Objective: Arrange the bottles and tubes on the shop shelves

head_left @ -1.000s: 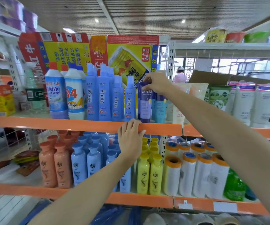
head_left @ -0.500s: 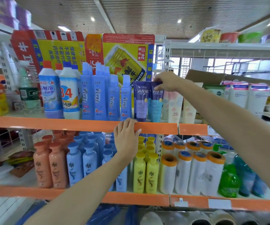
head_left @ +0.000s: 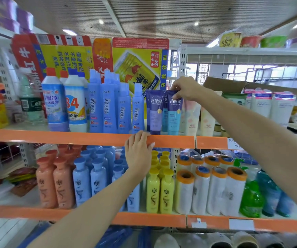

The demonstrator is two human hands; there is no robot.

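Partly hidden behind the navy tube (head_left: 155, 111), teal tube (head_left: 174, 113) — right hand (head_left: 186, 88) pinches its top; left hand (head_left: 139, 151) rests flat on shelf edge (head_left: 72, 137).

On the upper shelf (head_left: 72, 137), jugs (head_left: 65, 104) stand left, spray bottles (head_left: 108, 108) to their right, then tubes (head_left: 163, 111), with cartons (head_left: 97, 56) behind. The right hand (head_left: 186, 88) pinches the top of the rightmost tube (head_left: 174, 111). The left hand (head_left: 139, 150) rests on the shelf's near edge, below the tubes. On the lower shelf (head_left: 37, 213), bottles (head_left: 97, 178) stand left of rolls (head_left: 210, 187).
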